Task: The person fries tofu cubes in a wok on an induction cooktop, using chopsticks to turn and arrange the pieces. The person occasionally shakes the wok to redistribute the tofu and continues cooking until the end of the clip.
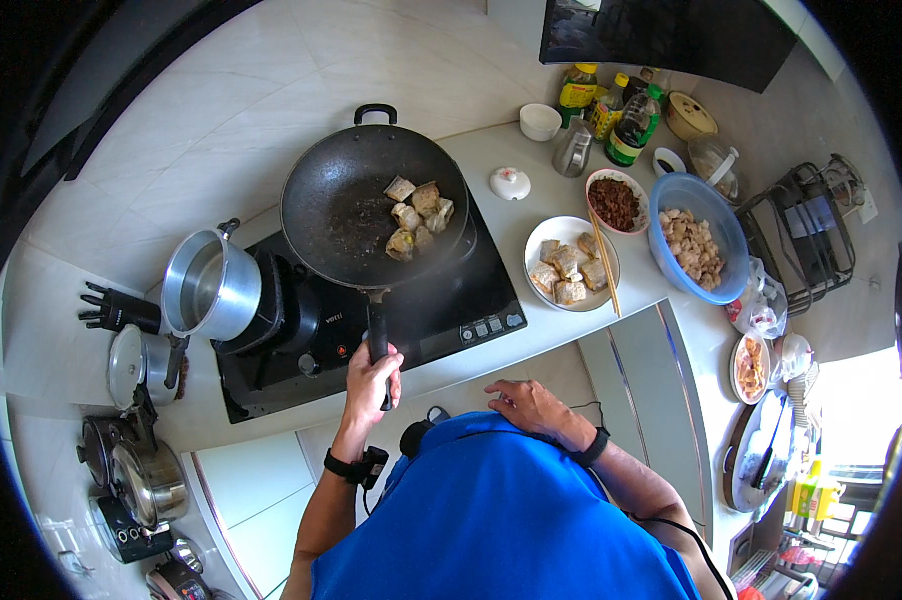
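Note:
My left hand [374, 379] grips the black handle of a large dark wok [331, 202], which sits tilted over the black glass cooktop [428, 330]. Several browned chunks, apparently fish [424, 199], lie in the wok's right half, with a faint haze near its lower right rim. In front of my body, off the counter, my right hand [527, 406] holds nothing, its fingers loosely bent. A white bowl [535, 289] of similar browned pieces stands right of the cooktop, and a pair of wooden chopsticks [605, 262] lies across its right side.
Left of the wok stands an aluminium pot [248, 300]. Beyond the white bowl are a bowl of dark red-brown food [614, 204], a blue basin [728, 259] of pale chunks, a white lid [510, 183], a metal pitcher [573, 150] and sauce bottles [634, 124]. A knife block [137, 310] stands far left.

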Demonstrator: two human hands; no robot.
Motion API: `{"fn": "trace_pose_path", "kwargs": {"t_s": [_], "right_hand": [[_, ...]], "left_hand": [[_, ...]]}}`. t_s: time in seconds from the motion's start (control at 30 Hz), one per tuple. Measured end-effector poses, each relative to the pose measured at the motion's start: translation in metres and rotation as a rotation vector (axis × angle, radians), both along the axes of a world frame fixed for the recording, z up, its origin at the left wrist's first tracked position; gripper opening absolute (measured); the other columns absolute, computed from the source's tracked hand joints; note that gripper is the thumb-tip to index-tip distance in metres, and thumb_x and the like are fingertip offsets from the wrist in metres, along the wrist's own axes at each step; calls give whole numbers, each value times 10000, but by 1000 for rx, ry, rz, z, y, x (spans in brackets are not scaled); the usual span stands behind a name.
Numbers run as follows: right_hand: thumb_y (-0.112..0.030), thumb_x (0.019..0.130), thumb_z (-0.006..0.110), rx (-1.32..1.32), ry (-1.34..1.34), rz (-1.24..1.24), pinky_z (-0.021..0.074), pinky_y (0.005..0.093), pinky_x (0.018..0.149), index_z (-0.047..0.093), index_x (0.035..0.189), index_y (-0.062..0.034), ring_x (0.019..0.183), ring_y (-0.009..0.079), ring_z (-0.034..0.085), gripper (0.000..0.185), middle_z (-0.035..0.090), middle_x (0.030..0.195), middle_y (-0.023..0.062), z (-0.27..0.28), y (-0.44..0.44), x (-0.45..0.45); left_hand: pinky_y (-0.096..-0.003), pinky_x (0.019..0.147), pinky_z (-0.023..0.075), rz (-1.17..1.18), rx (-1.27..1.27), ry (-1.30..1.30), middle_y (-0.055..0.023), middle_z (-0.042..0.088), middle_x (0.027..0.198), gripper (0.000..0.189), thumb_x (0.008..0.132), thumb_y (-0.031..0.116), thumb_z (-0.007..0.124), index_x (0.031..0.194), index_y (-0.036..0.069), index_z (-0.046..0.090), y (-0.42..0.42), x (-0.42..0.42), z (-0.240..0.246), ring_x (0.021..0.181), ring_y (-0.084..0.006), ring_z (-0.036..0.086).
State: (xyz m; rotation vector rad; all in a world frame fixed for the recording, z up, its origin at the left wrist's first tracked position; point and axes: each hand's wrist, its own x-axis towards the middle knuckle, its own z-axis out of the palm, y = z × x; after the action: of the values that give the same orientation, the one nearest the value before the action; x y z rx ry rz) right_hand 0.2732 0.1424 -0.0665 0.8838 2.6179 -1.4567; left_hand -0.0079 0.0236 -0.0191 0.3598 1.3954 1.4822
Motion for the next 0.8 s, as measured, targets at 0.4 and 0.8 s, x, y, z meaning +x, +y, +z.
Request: {"fn": "trace_pose_path", "kwargs": {"t_s": [0.4, 0.8], "right_hand": [[-263, 1016, 628, -28, -43, 15, 592, 438, 904, 667, 1298, -75, 992, 357, 740, 341, 748, 1089, 219, 7, 0, -3], [-240, 1000, 624, -8, 60, 20, 597, 445, 855, 660, 1270, -46, 939, 369, 746, 334, 751, 983, 236, 4, -2, 2]], "left_hand": [[-281, 338, 384, 12, 19, 64, -30, 542, 615, 121, 948, 45, 621, 1023, 72, 530, -8, -6, 5, 411, -126, 507], [-276, 333, 384, 8, -11, 122, -28, 542, 602, 124, 946, 36, 620, 1016, 73, 524, -7, -6, 8, 400, -124, 512]]}}
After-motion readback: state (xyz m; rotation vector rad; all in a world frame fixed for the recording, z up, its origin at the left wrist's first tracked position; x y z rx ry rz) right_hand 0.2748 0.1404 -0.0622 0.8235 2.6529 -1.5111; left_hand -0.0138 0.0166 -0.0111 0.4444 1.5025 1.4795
